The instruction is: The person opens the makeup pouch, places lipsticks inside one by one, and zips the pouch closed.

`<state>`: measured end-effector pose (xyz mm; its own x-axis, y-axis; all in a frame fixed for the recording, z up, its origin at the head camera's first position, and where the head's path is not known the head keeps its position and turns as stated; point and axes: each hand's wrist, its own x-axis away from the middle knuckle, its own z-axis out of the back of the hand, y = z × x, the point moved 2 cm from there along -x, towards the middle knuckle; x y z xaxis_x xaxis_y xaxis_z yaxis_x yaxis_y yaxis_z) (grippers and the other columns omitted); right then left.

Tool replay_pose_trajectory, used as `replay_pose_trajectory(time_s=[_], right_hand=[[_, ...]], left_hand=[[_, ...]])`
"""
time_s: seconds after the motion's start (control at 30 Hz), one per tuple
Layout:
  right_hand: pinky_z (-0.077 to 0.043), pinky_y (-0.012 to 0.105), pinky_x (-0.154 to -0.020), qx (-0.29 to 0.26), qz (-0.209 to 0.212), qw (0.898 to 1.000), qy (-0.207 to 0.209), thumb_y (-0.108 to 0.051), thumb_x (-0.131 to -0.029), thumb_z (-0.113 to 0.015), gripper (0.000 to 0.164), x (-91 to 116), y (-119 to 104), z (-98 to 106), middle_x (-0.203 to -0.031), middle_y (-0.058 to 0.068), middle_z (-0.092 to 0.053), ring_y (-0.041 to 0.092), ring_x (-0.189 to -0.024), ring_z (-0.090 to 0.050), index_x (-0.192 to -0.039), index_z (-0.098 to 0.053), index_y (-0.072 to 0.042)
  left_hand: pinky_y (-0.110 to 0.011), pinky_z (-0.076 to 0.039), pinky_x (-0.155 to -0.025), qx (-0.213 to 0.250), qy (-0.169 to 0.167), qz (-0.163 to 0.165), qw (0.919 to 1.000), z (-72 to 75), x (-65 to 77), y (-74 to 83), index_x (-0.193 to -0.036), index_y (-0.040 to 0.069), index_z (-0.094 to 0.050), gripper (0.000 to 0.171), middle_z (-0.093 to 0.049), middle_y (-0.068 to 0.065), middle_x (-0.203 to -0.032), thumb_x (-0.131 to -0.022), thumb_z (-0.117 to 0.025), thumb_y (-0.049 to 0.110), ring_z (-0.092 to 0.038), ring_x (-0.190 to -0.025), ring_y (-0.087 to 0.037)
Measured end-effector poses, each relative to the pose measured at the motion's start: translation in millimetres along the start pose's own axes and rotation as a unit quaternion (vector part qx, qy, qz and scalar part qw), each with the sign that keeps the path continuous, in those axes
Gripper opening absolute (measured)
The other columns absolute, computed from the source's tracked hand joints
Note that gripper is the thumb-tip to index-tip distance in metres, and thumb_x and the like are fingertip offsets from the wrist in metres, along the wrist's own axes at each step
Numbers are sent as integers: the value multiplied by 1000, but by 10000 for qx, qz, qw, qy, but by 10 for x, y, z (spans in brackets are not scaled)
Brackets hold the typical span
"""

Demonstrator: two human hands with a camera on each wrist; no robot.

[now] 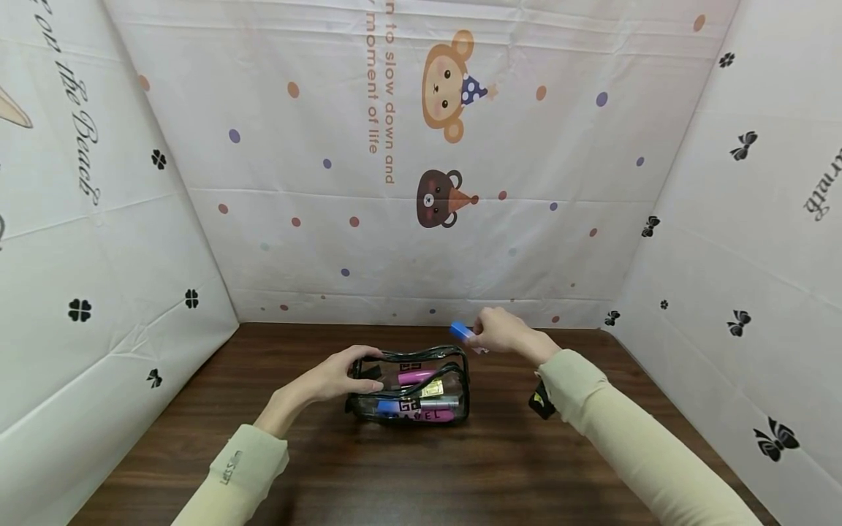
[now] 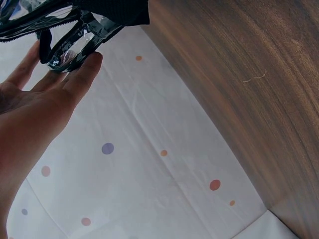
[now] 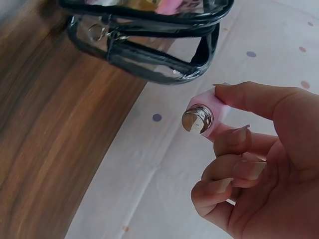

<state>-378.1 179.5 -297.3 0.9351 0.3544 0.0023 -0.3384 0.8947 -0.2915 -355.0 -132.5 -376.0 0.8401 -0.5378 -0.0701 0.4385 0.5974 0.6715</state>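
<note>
A clear pouch (image 1: 468, 387) with black trim stands on the table, its top open, holding several pink, blue and silver cosmetic tubes. My left hand (image 1: 343, 374) grips its left end, thumb over the front and fingers behind. In the left wrist view, those fingers (image 2: 82, 74) lie against the black-edged flap. My right hand (image 1: 505, 332) is above the pouch's right back corner, apart from it. It pinches a small tube (image 1: 462, 331) with a blue end. The right wrist view shows the tube's faceted pink body (image 3: 219, 107) and round silver end between thumb and forefinger.
The dark brown wooden table (image 1: 395, 478) meets a white printed sheet (image 1: 368, 248) at the back, with more sheeting at both sides. A black object (image 1: 541, 402) with a yellow-green mark shows beside the right sleeve. A zip pull (image 3: 97, 32) hangs on the pouch.
</note>
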Motion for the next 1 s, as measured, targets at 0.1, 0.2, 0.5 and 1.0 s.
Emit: replay_pose_trajectory(time_s=[0.1,0.2,0.5,1.0], right_hand=[[-34,23,-49,-29,88,10000,-1,-26,-89,-67,25,-17,-59,2,-65,4,-67,10,-53,-47,-70,-70,-9],[-33,22,-49,-13,171,9999,-7,-25,-88,-67,25,-32,-130,6,-64,3,-66,10,-52,-46,-70,-70,-9],[-34,21,-49,50,395,9992,-21,-26,-87,-69,23,-91,-356,-6,-62,-1,-61,9,-52,-44,-74,-70,-8],[-34,24,-51,166,690,9972,-229,-31,-88,-71,23,-220,-738,-146,-67,-2,-62,11,-56,-44,-71,-67,-15]], left_hand=[[-58,-35,-108,5,-1,-11,10000,1,-1,0,-141,19,-47,64,-40,-10,-150,-87,-69,46,-35,-141,-35],[-58,-35,-108,15,7,-18,10000,2,0,2,-141,18,-47,64,-41,-10,-150,-87,-69,45,-35,-140,-35],[-58,-35,-108,6,22,-25,10000,1,-3,-2,-141,18,-47,64,-41,-10,-150,-87,-69,45,-35,-140,-36],[-57,-37,-108,3,4,43,10000,9,-3,-7,-142,19,-45,67,-41,-10,-150,-87,-68,48,-37,-139,-34]])
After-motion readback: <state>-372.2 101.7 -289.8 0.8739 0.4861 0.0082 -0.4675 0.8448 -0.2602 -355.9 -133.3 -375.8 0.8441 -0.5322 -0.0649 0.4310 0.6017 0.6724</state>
